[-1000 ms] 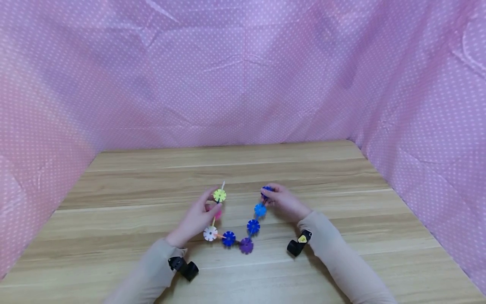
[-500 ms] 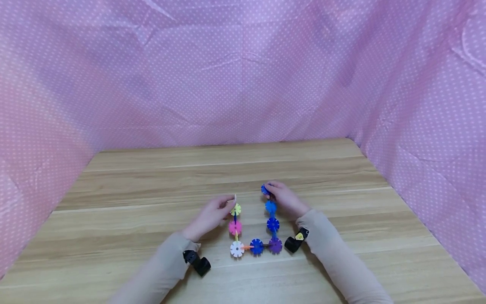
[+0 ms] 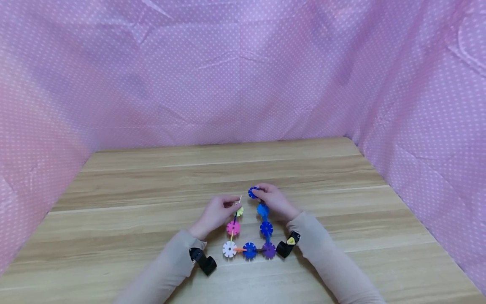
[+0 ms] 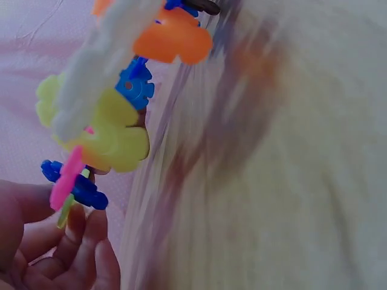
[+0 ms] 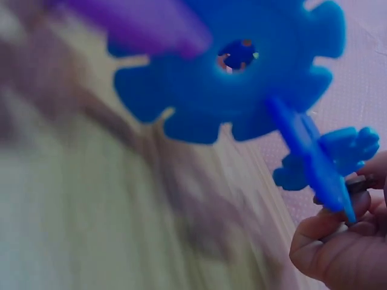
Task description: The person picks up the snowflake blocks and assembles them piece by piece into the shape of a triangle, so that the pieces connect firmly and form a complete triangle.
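Observation:
A chain of notched plastic snowflake discs hangs in a U between the two hands. My left hand pinches one end, at a yellow-green disc with a thin white disc edge-on above it. Below follow a pink disc and a white disc. Along the bottom run an orange disc, a blue disc and a purple disc. My right hand pinches the dark blue disc at the other end, above a light blue disc. A small gap separates the two ends.
The wooden table spreads out under both hands. Pink dotted cloth hangs behind it and at both sides. A black wrist camera sits on the left sleeve, another black camera on the right.
My left hand has moved right and its grip has shifted up toward the white end disc. My right hand has drifted left lately. The chain's ends are now closer together.

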### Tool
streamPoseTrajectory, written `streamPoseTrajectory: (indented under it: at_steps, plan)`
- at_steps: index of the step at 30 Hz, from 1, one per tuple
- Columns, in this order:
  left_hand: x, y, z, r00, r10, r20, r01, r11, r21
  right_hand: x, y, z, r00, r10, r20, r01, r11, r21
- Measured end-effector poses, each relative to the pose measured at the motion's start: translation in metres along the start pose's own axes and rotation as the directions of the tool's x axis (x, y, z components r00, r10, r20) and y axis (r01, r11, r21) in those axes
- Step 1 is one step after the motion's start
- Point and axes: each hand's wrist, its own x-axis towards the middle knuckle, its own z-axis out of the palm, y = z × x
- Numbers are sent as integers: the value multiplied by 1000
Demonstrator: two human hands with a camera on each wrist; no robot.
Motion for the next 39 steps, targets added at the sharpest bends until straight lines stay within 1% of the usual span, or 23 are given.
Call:
streamPoseTrajectory:
  at_steps: [5, 9, 14, 17, 24, 26, 31, 39]
  plan:
    - [-1, 1, 1, 996, 81, 27, -81, 997, -7, -1, -1, 5, 999, 8, -44, -8, 1000, 2]
    - [-1, 2, 1, 993, 110, 42, -109, 994, -24, -1, -3, 7, 999, 10, -44, -9, 1000, 27]
    - [-1, 4, 1, 991, 131, 35, -130, 991, -12, -2, -4, 7, 1000, 8, -24, -6, 997, 81]
    - [-2, 4, 1, 990, 139, 33, -139, 990, -8, -2, -4, 7, 1000, 1, -13, 1, 996, 95]
    - [-3, 5, 0, 982, 183, 52, -183, 983, 3, -2, -2, 7, 1000, -1, -1, 1, 991, 133]
    - [-3, 5, 0, 978, 203, 58, -203, 979, 8, -2, -1, 8, 1000, 0, -3, 1, 988, 152]
    - [-4, 4, 0, 971, 227, 74, -228, 973, 11, -2, 0, 9, 1000, 3, -10, -1, 982, 190]
    - [-4, 4, -1, 968, 238, 81, -241, 970, 28, -2, 0, 11, 999, 17, -32, -10, 977, 215]
